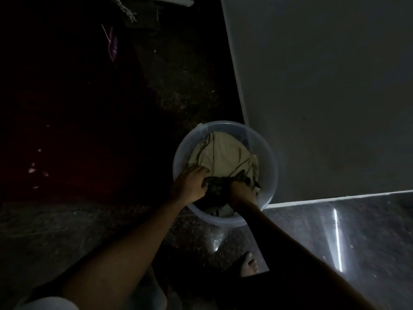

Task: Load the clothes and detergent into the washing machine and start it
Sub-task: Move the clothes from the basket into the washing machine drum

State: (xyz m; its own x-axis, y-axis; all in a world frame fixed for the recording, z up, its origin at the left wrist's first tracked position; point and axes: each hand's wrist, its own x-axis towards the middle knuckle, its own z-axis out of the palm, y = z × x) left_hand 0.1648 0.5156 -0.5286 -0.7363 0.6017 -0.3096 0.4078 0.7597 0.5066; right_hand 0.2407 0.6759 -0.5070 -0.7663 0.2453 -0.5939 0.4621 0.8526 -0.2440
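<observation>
The clothes lie in a translucent tub [181,157] on the floor: a beige garment [223,153] on top and a dark garment [215,186] nearer the person. The left hand [191,184] and right hand [242,193], slightly apart, both clutch the dark garment. It looks soft, limp and light. Bunching it in 2 handfuls near its middle should stop loose ends trailing.
</observation>
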